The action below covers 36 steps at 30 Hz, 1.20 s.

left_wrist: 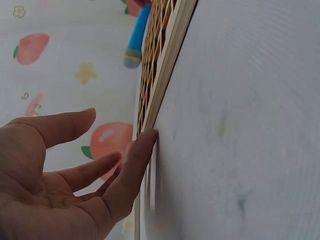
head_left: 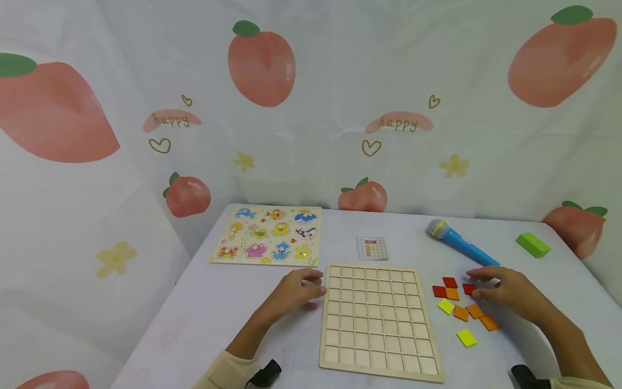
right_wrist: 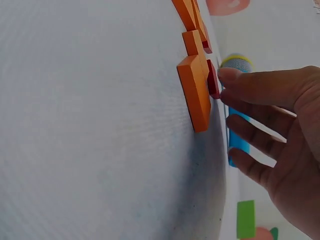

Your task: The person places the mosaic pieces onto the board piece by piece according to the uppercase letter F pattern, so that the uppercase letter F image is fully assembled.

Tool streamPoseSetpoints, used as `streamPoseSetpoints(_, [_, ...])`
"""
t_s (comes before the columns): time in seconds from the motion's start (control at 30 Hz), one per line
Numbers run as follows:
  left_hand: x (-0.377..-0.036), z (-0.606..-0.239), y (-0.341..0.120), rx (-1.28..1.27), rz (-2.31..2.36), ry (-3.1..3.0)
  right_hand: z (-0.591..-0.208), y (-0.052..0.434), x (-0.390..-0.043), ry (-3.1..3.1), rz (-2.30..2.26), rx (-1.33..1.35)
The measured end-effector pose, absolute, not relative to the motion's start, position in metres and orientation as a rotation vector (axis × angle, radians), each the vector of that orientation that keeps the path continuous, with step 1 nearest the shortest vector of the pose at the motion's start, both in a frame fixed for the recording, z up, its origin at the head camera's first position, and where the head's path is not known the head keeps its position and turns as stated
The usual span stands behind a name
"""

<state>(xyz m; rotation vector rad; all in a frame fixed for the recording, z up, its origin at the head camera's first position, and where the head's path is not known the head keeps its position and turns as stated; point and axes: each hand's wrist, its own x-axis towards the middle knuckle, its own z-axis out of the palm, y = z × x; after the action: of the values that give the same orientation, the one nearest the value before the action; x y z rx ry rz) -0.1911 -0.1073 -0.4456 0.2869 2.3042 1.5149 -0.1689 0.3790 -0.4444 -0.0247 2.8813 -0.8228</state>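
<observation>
A wooden grid board with square recesses lies at the middle of the table. Beside its left edge is my left hand, fingers loosely bent; in the left wrist view one fingertip comes right at the board's rim. My right hand hovers by the loose tiles, thumb and index finger close to a red tile. In the right wrist view its fingers are spread and relaxed, holding nothing. Around that tile lie other red tiles, several orange tiles and yellow tiles.
Behind the board lies a small gridded pattern card. A sea-animal peg puzzle sits at the back left. At the back right are a blue toy microphone and a green block. A fruit-print cloth hangs behind the table.
</observation>
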Motion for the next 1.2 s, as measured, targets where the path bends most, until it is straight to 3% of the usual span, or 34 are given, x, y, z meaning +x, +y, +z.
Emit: streamPoseSetpoints(1.2, [-0.185, -0.456, -0.098, 0.324, 1.532, 2.278, -0.45, 0.376, -0.167, 2.825, -0.749, 0.031])
